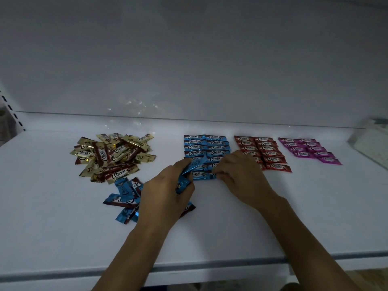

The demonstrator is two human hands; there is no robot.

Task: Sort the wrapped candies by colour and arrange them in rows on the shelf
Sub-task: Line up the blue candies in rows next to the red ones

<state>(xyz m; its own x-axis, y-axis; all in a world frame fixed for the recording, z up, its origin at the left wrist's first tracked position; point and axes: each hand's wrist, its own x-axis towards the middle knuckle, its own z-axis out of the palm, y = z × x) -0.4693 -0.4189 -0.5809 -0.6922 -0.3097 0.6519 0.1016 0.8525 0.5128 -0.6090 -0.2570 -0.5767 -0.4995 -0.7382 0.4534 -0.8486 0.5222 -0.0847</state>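
Observation:
On the white shelf (231,217) lie wrapped candies sorted by colour. A loose gold pile (111,155) sits at the left. Blue rows (206,149) lie in the middle, red rows (264,151) to their right, purple rows (308,150) further right. A small loose heap of blue candies (123,198) lies near the front left. My left hand (165,196) grips a few blue candies (188,178). My right hand (239,175) pinches a blue candy at the front end of the blue rows, covering part of them.
A white box (371,143) stands at the right edge of the shelf. A slotted upright (12,111) runs at the far left. The shelf's grey front lip (210,267) crosses below my forearms. The white back wall rises behind the candies.

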